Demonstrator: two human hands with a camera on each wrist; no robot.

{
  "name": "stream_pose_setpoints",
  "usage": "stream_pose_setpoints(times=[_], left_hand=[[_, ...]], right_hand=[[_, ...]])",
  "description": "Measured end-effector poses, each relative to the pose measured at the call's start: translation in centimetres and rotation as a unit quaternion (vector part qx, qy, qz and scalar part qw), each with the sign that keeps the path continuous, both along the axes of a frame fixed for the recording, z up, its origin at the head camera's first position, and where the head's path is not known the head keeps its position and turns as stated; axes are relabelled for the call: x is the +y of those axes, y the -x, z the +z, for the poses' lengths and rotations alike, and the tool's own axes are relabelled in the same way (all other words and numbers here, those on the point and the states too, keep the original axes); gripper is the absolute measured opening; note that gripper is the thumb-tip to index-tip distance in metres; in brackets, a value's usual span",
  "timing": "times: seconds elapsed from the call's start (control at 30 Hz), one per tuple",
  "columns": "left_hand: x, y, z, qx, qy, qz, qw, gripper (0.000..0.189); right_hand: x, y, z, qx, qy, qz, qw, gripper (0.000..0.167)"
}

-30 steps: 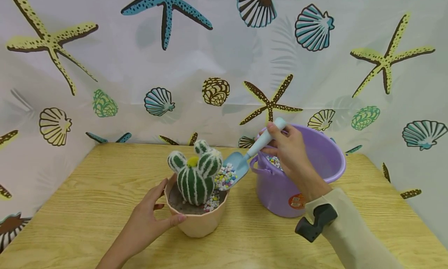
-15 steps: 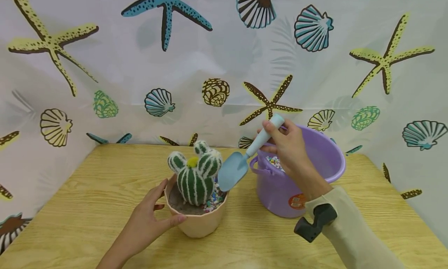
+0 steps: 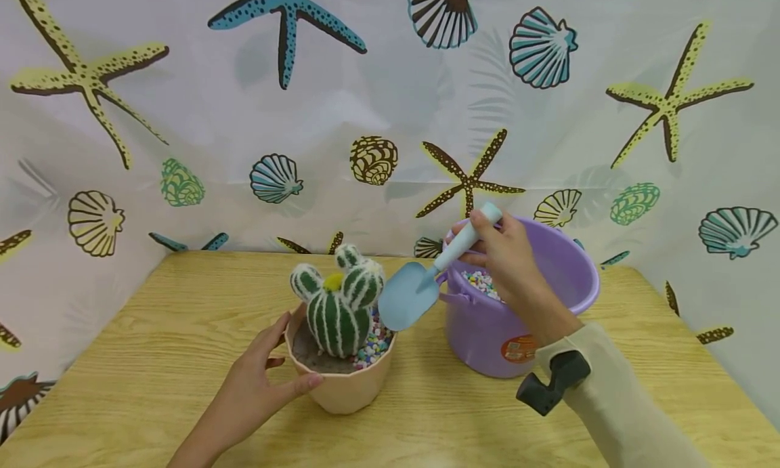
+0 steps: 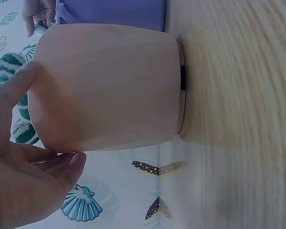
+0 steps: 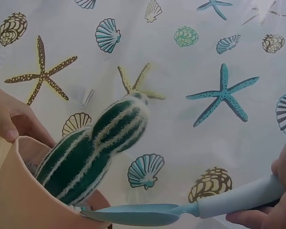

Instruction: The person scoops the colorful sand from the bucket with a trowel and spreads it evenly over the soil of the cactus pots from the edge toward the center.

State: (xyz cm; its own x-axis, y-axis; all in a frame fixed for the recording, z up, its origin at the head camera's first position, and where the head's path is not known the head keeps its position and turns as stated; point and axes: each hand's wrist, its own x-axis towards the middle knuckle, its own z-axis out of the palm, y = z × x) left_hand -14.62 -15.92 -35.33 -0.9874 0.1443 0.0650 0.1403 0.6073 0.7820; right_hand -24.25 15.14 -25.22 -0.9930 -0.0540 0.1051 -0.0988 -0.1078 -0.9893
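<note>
Clock: from person's seat, person at 6 o'c.
Peach faceted pot (image 3: 350, 390): on pale wood-grain bench (image 3: 207, 305), approx 7 o'c of view centre; holds fuzzy green white-striped cactus (image 3: 337, 326).
Small multicoloured pebbles (image 3: 376, 346): inside pot, approx 3 to 5 o'c of cactus; grey-brown soil (image 3: 307, 346) shows bare, 7 to 9 o'c.
Left hand (image 3: 258, 380): grips pot, thumb at 7 o'c, fingers approx 9 to 10.
Right hand (image 3: 502, 251): curled round handle of pale-blue trowel (image 3: 411, 295).
Trowel pos.: handle up twd 1 o'c, blade tip at pot rim, approx 2 to 3 o'c; no pebbles seen on blade. Touching rim? Can't tell.
Purple round bucket (image 3: 481, 339): approx 2 to 3 o'c of pot, apart; more pebbles inside.
Pour step: prob. tail end, judging by bare blade.
Next move: prob. calls for lifting blade clear of cactus, refilling at bucket, then aiming at bare soil w/ pot held firm.
</note>
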Motion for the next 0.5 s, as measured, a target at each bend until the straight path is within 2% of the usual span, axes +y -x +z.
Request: stream_pose_setpoints(times=[0.17,0.33,0.5], left_hand=[[-0.3,-0.5,0.0,-0.006,0.008,0.000,1.0000,0.093],[-0.4,-1.1,0.0,0.019,0.015,-0.001,0.9997,0.080],[-0.6,-1.5,0.2,0.021,0.028,-0.009,0.9994,0.077]], right_hand=[[0.6,0.2,0.0,-0.016,0.004,0.003,0.9999,0.025],[1.2,0.4,0.3,-0.030,0.022,0.002,0.9993,0.019],[1.6,0.5,0.7,-0.036,0.030,0.005,0.9989,0.020]])
